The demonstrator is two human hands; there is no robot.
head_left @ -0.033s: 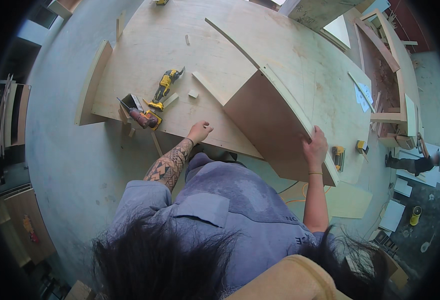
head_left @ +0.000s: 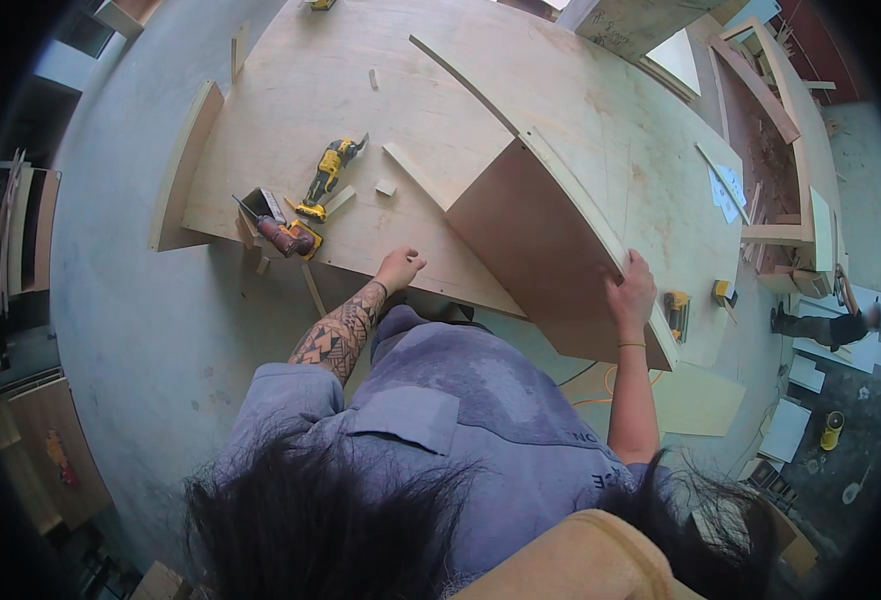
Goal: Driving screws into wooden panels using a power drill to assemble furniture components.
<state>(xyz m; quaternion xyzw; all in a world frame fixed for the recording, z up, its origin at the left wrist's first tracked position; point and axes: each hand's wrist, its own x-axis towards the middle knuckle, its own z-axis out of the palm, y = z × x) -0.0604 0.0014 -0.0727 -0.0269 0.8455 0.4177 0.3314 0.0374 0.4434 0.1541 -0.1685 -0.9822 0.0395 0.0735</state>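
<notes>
My right hand (head_left: 632, 292) grips the upper edge of a brown-faced plywood panel (head_left: 540, 250), which stands tilted on edge across the right part of the large plywood table (head_left: 290, 110). Its fingers wrap over the pale edge; the thumb lies against the brown face. My left hand (head_left: 400, 268) hovers at the table's near edge, fingers loosely bent and a little apart, and I see nothing in it. Left of that hand lie a reddish power tool with a yellow battery (head_left: 290, 238) and a yellow-black oscillating multi-tool (head_left: 332, 175). A small wood block (head_left: 385, 188) sits beyond the hand.
A long wood strip (head_left: 420, 178) meets the panel's left corner. An upright board (head_left: 185, 165) stands at the table's left end. Right of the panel are a yellow tool (head_left: 676, 312) and a tape measure (head_left: 724, 292). A person (head_left: 830, 328) is at far right, near wooden frames (head_left: 775, 100).
</notes>
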